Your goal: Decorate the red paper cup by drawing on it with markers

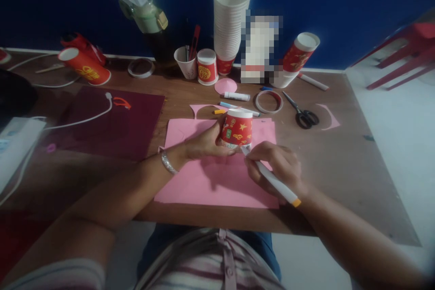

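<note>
My left hand [210, 139] is wrapped round a red paper cup [237, 129], which is held upside down above pink paper [217, 186]. The cup carries gold and green printed patterns, with a white band at each end. Between the closed fingers of my right hand [275, 163] is a white marker [277, 184] with an orange end. Its tip meets or nearly meets the cup's lower edge; whether it touches I cannot tell. A yellow cap [219, 112] and a blue marker [239, 108] lie just behind the cup.
At the back stand a tall stack of paper cups [231, 22], a cup with pens [186, 63] and a tilted bottle [152, 27]. Rolls of tape [269, 101], black-handled scissors [306, 118] and a pink scrap [329, 118] lie to the right. A white cable [81, 121] crosses a maroon sheet [136, 122].
</note>
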A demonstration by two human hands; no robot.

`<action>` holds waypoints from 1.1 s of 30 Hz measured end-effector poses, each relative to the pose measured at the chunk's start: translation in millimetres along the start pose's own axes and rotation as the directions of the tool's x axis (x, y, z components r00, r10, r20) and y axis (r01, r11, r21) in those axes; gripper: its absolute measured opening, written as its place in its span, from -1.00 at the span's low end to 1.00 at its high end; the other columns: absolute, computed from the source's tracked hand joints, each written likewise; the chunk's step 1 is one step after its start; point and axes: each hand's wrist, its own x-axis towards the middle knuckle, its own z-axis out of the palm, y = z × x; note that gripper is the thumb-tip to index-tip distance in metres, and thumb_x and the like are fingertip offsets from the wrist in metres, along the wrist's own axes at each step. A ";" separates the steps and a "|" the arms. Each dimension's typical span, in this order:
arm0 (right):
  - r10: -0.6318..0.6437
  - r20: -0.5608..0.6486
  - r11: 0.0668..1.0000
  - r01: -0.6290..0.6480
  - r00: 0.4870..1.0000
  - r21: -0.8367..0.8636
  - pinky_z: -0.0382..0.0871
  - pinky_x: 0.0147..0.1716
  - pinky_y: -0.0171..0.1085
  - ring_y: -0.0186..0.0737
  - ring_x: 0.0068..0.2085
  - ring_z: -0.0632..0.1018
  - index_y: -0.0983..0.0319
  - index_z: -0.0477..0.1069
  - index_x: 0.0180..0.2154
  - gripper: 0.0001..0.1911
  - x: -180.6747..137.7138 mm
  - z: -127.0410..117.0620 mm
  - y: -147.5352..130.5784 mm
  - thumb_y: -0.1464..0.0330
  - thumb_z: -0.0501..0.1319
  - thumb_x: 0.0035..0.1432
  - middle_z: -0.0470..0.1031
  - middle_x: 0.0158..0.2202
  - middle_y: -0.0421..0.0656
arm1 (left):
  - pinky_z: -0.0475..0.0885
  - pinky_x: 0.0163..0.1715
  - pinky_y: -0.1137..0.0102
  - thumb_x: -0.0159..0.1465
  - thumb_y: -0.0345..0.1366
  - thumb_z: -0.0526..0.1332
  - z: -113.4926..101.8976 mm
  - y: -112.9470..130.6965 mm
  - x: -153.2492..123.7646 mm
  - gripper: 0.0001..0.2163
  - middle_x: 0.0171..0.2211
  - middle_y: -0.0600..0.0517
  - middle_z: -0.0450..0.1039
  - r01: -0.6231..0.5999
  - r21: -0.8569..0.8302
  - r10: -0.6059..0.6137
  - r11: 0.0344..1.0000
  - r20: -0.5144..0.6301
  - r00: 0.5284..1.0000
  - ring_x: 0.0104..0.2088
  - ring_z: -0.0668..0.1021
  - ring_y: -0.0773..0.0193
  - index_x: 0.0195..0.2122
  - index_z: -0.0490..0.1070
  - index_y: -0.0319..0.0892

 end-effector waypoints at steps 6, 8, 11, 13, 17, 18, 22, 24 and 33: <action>0.018 -0.021 0.999 -0.018 1.000 -0.030 0.48 -0.43 -0.40 -0.38 -0.48 0.58 0.13 0.39 -0.19 -0.82 -2.1 1.9 0.2 0.53 0.30 0.36 0.57 -0.41 -0.30 | 0.55 0.22 0.05 0.16 -0.17 0.61 1.5 2.5 -0.2 -0.21 0.22 -0.19 0.57 0.027 0.026 -0.027 0.999 0.002 1.000 0.25 0.62 -0.12 0.34 0.28 -0.09; 0.020 -0.017 0.999 -0.021 1.000 -0.032 0.48 -0.43 -0.41 -0.38 -0.47 0.60 0.13 0.40 -0.19 -0.83 -2.1 1.3 -0.2 0.52 0.30 0.37 0.57 -0.41 -0.30 | 0.55 0.20 0.06 0.16 -0.16 0.61 1.3 1.3 0.0 -0.20 0.22 -0.19 0.56 0.024 0.041 -0.024 0.999 -0.007 1.000 0.24 0.62 -0.11 0.36 0.27 -0.09; 0.033 -0.011 0.998 -0.033 0.999 -0.048 0.49 -0.42 -0.40 -0.37 -0.46 0.61 0.13 0.42 -0.18 -0.83 -2.4 0.0 -0.7 0.53 0.29 0.36 0.59 -0.40 -0.29 | 0.56 0.17 0.09 0.18 -0.16 0.60 0.1 -2.2 -0.1 -0.20 0.22 -0.18 0.57 0.019 0.049 -0.018 0.999 -0.012 1.000 0.23 0.63 -0.09 0.37 0.27 -0.07; 0.048 -0.016 0.997 -0.049 0.999 -0.068 0.50 -0.42 -0.39 -0.36 -0.46 0.62 0.13 0.43 -0.16 -0.83 -3.0 -0.4 -0.8 0.53 0.29 0.35 0.61 -0.39 -0.28 | 0.57 0.16 0.09 0.17 -0.17 0.61 -0.9 -4.0 -0.5 -0.20 0.22 -0.18 0.57 0.020 0.051 -0.019 0.999 -0.011 1.000 0.23 0.63 -0.10 0.37 0.29 -0.06; 0.043 -0.040 0.995 -0.047 0.998 -0.087 0.48 -0.44 -0.38 -0.35 -0.47 0.62 0.12 0.42 -0.16 -0.83 -4.0 0.5 0.7 0.52 0.29 0.35 0.61 -0.40 -0.29 | 0.58 0.14 0.10 0.15 -0.19 0.62 -1.7 -3.6 -0.9 -0.21 0.21 -0.17 0.58 0.018 0.046 -0.017 0.999 -0.013 1.000 0.22 0.63 -0.08 0.36 0.31 -0.07; 0.041 -0.045 0.995 -0.045 0.998 -0.091 0.47 -0.45 -0.38 -0.35 -0.47 0.62 0.12 0.42 -0.16 -0.83 -4.2 0.9 1.4 0.52 0.29 0.34 0.61 -0.40 -0.29 | 0.59 0.13 0.11 0.16 -0.19 0.62 -1.6 -2.7 -0.8 -0.22 0.20 -0.17 0.58 0.017 0.039 -0.017 0.999 -0.011 1.000 0.20 0.64 -0.07 0.35 0.32 -0.08; 0.039 -0.060 0.994 -0.045 0.997 -0.098 0.46 -0.46 -0.37 -0.35 -0.47 0.62 0.11 0.43 -0.16 -0.83 -4.7 2.2 3.3 0.52 0.29 0.34 0.62 -0.40 -0.29 | 0.61 0.10 0.14 0.15 -0.23 0.62 0.4 0.0 1.2 -0.25 0.13 -0.16 0.62 -0.019 0.000 0.019 1.000 0.007 1.000 0.15 0.67 -0.06 0.32 0.33 -0.08; 0.043 -0.062 0.994 -0.049 0.997 -0.101 0.46 -0.45 -0.37 -0.35 -0.47 0.63 0.12 0.43 -0.17 -0.84 -4.9 2.3 3.5 0.51 0.30 0.35 0.61 -0.41 -0.29 | 0.61 0.09 0.15 0.15 -0.27 0.62 1.3 -0.1 2.2 -0.26 0.08 -0.13 0.64 -0.055 -0.037 0.056 0.998 0.021 0.998 0.13 0.68 -0.06 0.31 0.35 -0.08; 0.045 -0.075 0.996 -0.051 0.996 -0.079 0.47 -0.46 -0.37 -0.32 -0.46 0.64 0.12 0.43 -0.16 -0.81 -4.4 2.4 2.8 0.53 0.32 0.33 0.62 -0.40 -0.28 | 0.64 0.07 0.18 0.18 -0.32 0.60 0.0 -3.6 3.0 -0.31 0.05 -0.14 0.67 -0.086 -0.095 0.091 0.992 0.054 0.994 0.08 0.71 -0.02 0.30 0.39 -0.08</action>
